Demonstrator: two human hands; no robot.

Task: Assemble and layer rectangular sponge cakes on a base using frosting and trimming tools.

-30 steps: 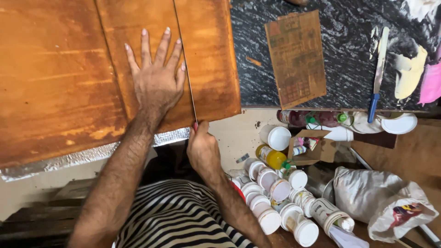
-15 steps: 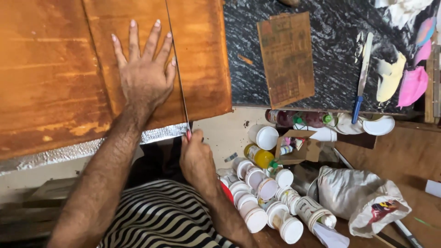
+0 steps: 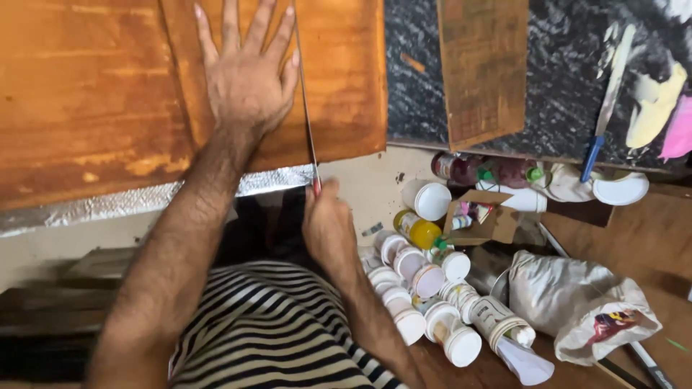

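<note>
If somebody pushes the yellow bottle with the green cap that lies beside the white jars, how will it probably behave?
The yellow bottle looks round and seems to lie on its side, so it would probably roll rather than slide. The white jars crowd close beside it, so it may soon bump into them. It looks like small plastic, likely light and not fragile.

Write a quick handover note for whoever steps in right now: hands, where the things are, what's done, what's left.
Left hand: flat on the orange board, fingers spread, pressing it down.
Right hand: gripping the red handle of a thin blade at the board's near edge.
The blade lies along a straight line in the board, beside the left hand.
Paint jars stand right of the right hand.
Done: blade set in the line.
Left: cannot tell how far the cut goes; the board looks to be in one piece.
</note>
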